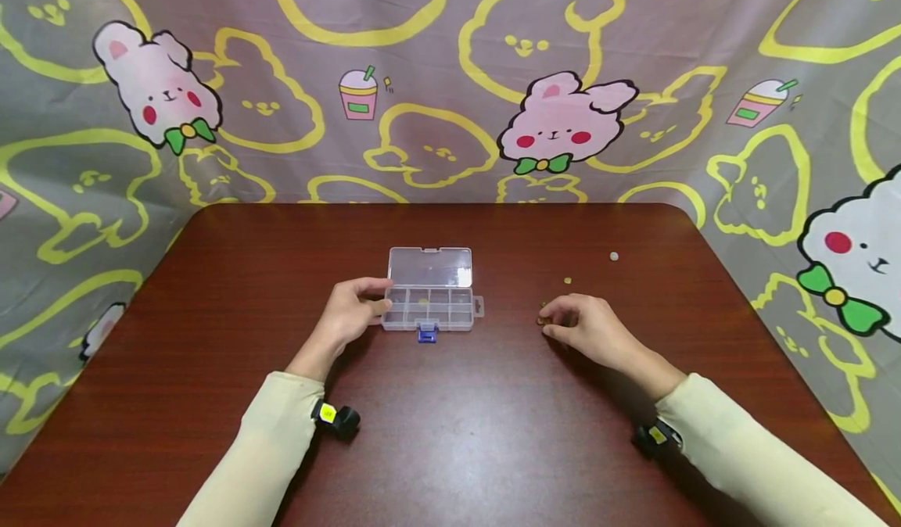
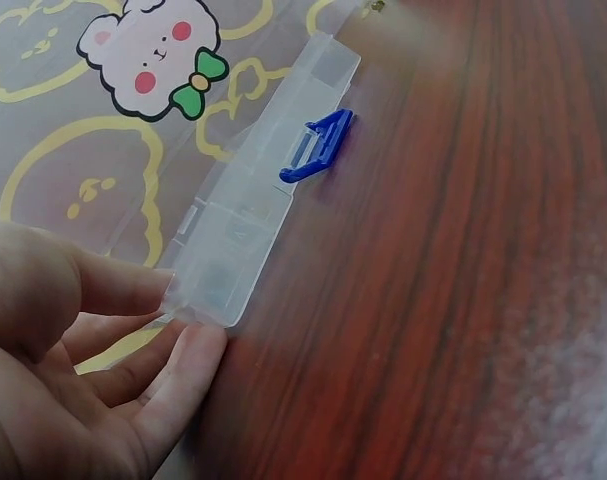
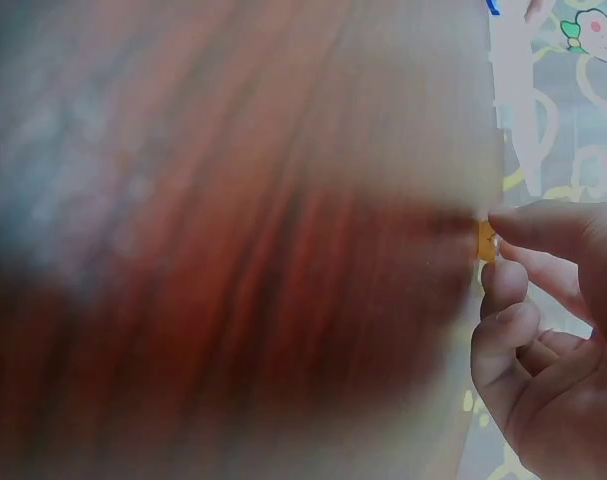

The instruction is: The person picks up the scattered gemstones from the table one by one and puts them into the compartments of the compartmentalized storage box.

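Observation:
A clear plastic compartment box (image 1: 462, 326) lies on the table with its lid (image 1: 430, 267) raised toward the back and its blue latch (image 1: 427, 335) hanging at the front. My left hand (image 1: 349, 309) grips the box's left end between thumb and fingers, as the left wrist view shows up close. Inside one back compartment is a small yellowish piece (image 1: 423, 302). To the right of the box, my right hand (image 1: 587, 329) is low over the table. Its thumb and fingertip pinch a small orange-yellow piece (image 3: 486, 241), whose exact kind I cannot tell.
Beyond the right hand lie a small yellow piece (image 1: 567, 281) and a round white piece (image 1: 614, 256). Another tiny piece is partly hidden by the right fingertips. The brown wooden table (image 1: 450, 433) meets a patterned cloth (image 1: 436, 81) at its back and sides.

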The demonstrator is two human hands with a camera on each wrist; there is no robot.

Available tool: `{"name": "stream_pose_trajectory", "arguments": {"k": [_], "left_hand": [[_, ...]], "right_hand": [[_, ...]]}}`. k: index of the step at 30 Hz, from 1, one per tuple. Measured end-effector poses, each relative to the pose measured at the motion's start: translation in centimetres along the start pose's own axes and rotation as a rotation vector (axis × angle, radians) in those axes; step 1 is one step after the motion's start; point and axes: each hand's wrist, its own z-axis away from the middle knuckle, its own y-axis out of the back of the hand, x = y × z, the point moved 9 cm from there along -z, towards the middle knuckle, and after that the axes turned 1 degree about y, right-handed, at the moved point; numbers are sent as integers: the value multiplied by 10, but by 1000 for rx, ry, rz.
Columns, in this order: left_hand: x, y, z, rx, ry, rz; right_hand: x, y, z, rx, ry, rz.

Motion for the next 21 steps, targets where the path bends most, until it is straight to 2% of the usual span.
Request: {"name": "stream_pose_trajectory", "arguments": {"k": [21], "left_hand": [[2, -1, 1, 9, -4, -20]], "right_hand": [[7, -3, -1, -21, -54, -4]]}}
